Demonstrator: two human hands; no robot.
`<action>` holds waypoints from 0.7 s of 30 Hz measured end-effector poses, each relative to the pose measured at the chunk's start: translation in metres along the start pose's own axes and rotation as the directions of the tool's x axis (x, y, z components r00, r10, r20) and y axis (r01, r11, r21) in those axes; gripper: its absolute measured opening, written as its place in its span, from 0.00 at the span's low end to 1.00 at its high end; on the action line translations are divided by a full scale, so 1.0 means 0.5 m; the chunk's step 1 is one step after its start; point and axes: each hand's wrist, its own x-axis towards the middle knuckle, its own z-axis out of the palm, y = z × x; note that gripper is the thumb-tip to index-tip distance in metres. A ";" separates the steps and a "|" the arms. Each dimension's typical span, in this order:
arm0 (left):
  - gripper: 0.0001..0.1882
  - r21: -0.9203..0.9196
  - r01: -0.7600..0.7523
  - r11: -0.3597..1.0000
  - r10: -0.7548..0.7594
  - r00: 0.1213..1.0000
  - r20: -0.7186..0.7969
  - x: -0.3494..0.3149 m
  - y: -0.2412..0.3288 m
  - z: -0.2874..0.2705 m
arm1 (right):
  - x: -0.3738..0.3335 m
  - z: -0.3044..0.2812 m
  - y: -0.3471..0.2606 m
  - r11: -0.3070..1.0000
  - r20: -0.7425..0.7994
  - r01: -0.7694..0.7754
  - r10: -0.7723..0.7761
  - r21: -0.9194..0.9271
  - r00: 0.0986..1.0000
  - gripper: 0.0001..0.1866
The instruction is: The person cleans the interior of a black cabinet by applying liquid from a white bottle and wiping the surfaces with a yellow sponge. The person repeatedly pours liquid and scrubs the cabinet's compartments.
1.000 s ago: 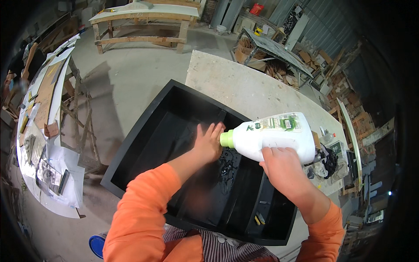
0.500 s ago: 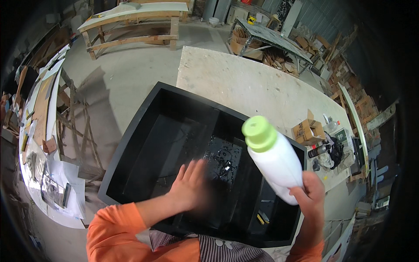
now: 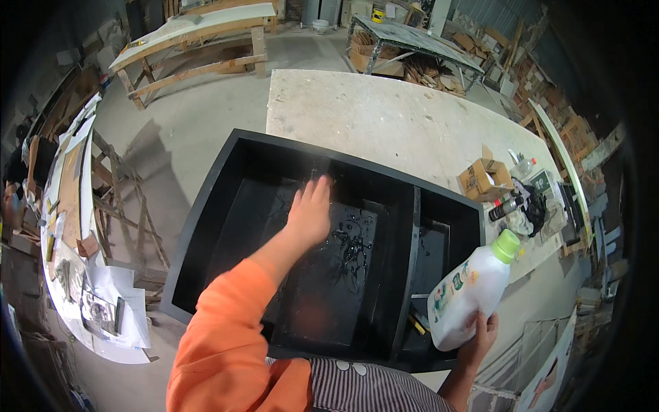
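With the middle of your view as the clock's centre, your right hand [image 3: 479, 336] gripped a white bottle [image 3: 461, 302] at 4 o'clock, its fingers wrapped round the lower side. The bottle was tilted, its green cap [image 3: 506, 246] pointing to 1 o'clock, and it overlapped the near right corner of the black box [image 3: 415, 237]. Your left hand [image 3: 310, 214] was over the box's larger section near the centre, fingers straight, close together and aimed at 1 o'clock, holding nothing; whether they touched the black surface, you could not tell. A shiny wet patch [image 3: 354, 251] lay at 5 o'clock from that hand. At 5 o'clock, in the narrower section, was a yellow-marked tool [image 3: 417, 325], partly hidden by the bottle. The pale table [image 3: 371, 99] stretched beyond the box toward 1 o'clock, carrying an open carton [image 3: 484, 182] near 3 o'clock.
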 end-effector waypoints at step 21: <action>0.25 -0.749 0.449 0.488 -0.422 0.872 0.248 -0.486 0.034 -0.143 | -0.012 -0.022 0.203 0.948 0.196 -0.142 0.202 -0.285 0.960 0.26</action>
